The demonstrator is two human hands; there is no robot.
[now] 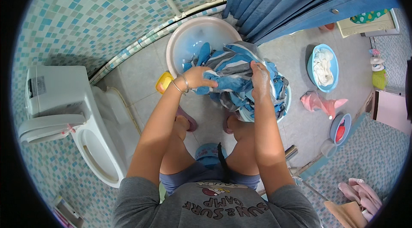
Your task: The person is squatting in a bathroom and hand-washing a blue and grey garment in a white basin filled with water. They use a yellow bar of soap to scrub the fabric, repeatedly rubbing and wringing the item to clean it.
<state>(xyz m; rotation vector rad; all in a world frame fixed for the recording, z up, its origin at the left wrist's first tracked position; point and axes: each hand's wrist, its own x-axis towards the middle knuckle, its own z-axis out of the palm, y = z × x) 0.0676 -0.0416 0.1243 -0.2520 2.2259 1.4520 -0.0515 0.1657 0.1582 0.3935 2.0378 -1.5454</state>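
Two hands wash a blue and grey striped cloth over a basin on a bathroom floor.

The striped cloth [238, 78] is bunched over a light blue basin [284, 101], so water can drip back into it. The left hand [199, 78] is clenched on a fold of the cloth, and the right hand [259, 75] presses and grasps another fold, soapy. Just behind the cloth stands a larger pale basin [189, 39], probably kept close for rinsing. Left of the cloth is a toilet [73, 120]; right of it, well apart, a small blue bowl [324, 68] with white fabric.
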